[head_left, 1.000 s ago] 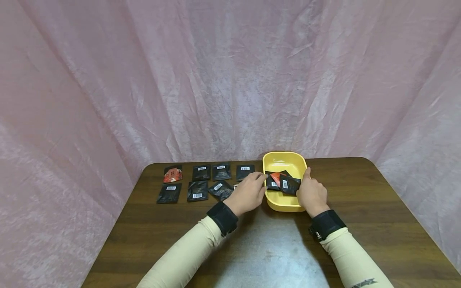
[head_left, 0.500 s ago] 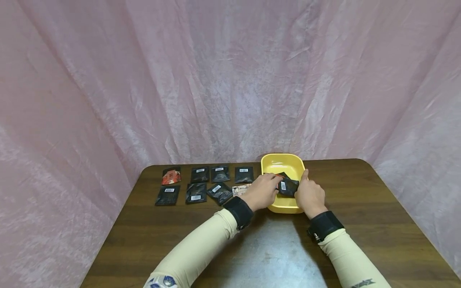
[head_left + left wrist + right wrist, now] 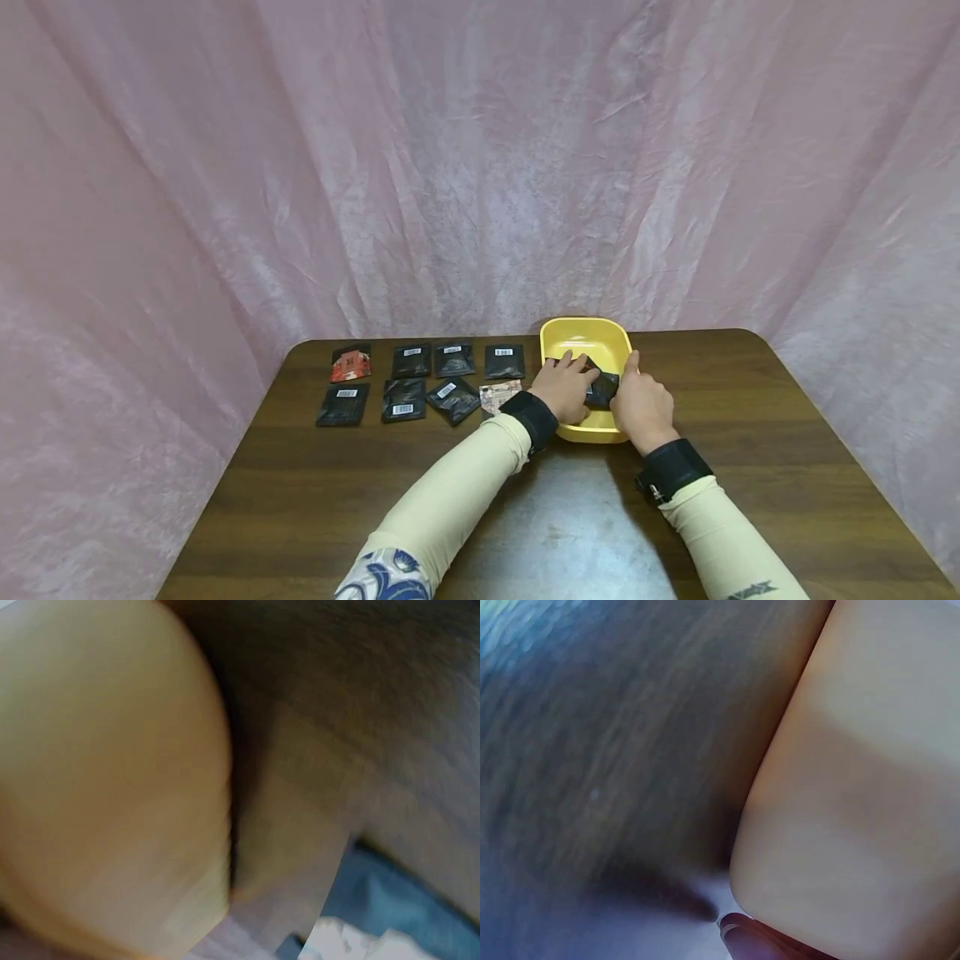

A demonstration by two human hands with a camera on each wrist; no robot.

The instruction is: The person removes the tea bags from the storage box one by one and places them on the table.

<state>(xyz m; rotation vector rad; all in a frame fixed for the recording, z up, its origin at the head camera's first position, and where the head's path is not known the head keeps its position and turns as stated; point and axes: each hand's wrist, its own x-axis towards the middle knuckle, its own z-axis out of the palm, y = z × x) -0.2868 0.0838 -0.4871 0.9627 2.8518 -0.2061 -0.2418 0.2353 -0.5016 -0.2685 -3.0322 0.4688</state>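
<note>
Left hand [image 3: 566,387] has moved right since the earlier frames, from the near-left rim of the yellow tray [image 3: 586,335] to inside it, now lying over the dark sachets [image 3: 606,387] heaped in the tray; the orange sachet seen there before is now hidden. Fingers rest on the heap, but whether the left grip pinches one or just presses flat, cannot tell. Right hand [image 3: 642,403] sits at the tray's right rim, thumb up along the edge, fingers curled round the wall, steadying it; its grip holds the tray. Both wrist views are blurred, showing only yellow tray wall [image 3: 870,787] and brown worktop [image 3: 360,712]. Left of the tray, sachets lie in two rows on the worktop: far row has a red sachet [image 3: 350,363] and three black ones [image 3: 453,359], near row has three black ones [image 3: 402,399] plus a pale sachet [image 3: 498,395] just beside the left wrist. Judging by that, eight are laid out and a small heap is left in the tray.
</note>
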